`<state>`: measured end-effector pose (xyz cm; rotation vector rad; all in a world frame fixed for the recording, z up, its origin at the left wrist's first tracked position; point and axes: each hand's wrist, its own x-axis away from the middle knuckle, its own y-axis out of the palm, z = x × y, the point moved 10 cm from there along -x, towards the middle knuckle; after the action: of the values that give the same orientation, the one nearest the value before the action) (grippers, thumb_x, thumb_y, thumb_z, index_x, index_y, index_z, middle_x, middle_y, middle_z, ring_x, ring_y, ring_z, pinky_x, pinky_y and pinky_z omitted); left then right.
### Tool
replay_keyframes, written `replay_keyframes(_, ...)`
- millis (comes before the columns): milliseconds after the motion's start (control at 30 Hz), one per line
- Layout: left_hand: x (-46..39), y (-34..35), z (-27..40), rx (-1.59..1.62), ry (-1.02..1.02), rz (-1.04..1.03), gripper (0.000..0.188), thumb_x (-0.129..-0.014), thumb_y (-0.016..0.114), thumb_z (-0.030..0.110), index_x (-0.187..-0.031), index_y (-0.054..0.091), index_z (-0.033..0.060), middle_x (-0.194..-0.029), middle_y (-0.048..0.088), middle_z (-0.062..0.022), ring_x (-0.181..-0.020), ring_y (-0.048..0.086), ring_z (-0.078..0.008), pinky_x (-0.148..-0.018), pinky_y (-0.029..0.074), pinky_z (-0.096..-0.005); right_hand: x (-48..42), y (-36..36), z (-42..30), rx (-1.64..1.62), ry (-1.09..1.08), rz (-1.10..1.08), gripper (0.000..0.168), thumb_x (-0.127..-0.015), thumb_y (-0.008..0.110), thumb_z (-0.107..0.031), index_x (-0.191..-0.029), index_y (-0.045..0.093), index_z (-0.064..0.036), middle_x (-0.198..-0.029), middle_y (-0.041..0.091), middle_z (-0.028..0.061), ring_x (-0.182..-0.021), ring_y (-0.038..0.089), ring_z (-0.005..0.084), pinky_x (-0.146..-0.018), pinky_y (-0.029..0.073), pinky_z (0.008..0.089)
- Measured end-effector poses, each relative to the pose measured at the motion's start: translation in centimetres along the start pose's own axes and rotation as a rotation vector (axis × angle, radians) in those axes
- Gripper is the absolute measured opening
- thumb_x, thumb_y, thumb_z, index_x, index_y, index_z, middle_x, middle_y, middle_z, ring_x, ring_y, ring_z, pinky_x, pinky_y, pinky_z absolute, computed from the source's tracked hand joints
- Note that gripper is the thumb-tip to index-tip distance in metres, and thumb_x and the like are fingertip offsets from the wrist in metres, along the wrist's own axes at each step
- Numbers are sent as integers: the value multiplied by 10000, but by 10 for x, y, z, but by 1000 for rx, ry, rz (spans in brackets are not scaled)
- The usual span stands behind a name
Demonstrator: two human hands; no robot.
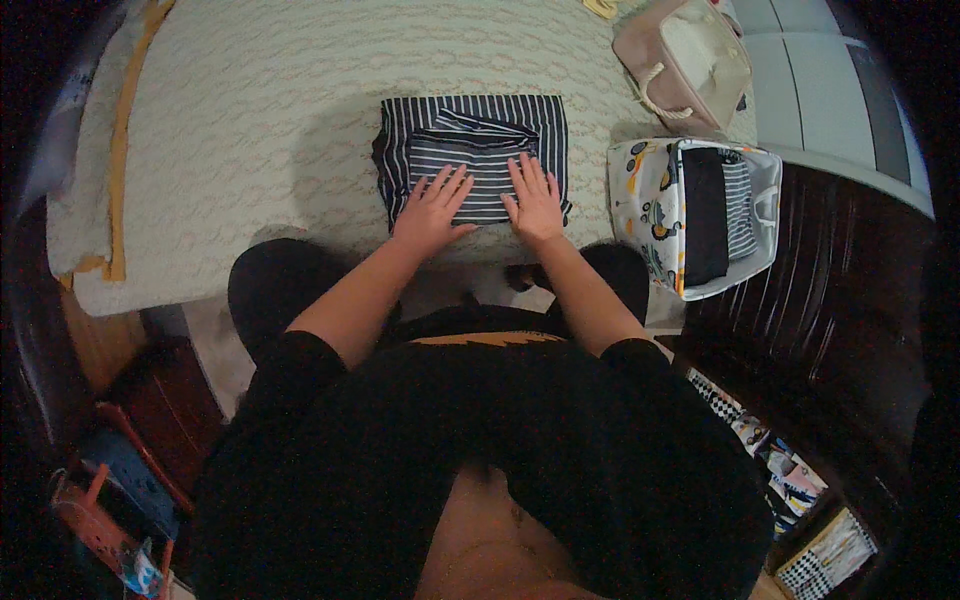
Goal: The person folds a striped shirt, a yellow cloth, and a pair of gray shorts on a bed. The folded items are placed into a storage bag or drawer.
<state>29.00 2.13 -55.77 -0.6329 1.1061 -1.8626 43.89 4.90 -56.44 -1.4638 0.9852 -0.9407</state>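
Observation:
A dark striped garment (480, 112) lies folded into a rough rectangle on a pale quilted bedspread (300, 75), close to the bed's near edge. Its inner section has stripes running crosswise, while the outer layer's stripes run lengthwise. A narrow striped strip (480, 124) lies slanted across the upper part. My left hand (433, 206) rests flat on the lower left of the fabric, fingers spread. Palm down on the lower right is my right hand (536, 199), its fingertips near the upper edge of the inner section. Neither hand grasps anything.
At right stands a white fabric bin (645, 202) printed with vehicles, holding folded black cloth (705, 217) and striped cloth (740, 206). Behind it leans a pink bin (645, 52) with a rope handle. A tan strip (124, 150) runs along the bed's left side.

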Motion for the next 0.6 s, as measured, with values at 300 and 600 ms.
replay_keyframes(300, 7, -11, -46, 13, -227, 71, 727, -884, 512, 523, -1419, 355, 56, -1521, 268, -104, -1392, 260, -297, -1091, 246, -529, 30, -27, 87, -214, 591, 202, 808, -724, 750, -433, -1313, 431, 18, -1310, 469, 273, -1208, 476, 361, -991, 395, 417)
replay_keyframes(600, 9, -38, -89, 1083, -638, 45, 589, -933, 453, 517, -1254, 546, 32, -1273, 571, -117, -1172, 516, -259, -949, 398, -403, 1, -19, 67, -910, 540, -138, 785, -674, 804, -231, -1323, 431, 4, -1199, 583, 226, -1091, 578, 350, -927, 456, 389)
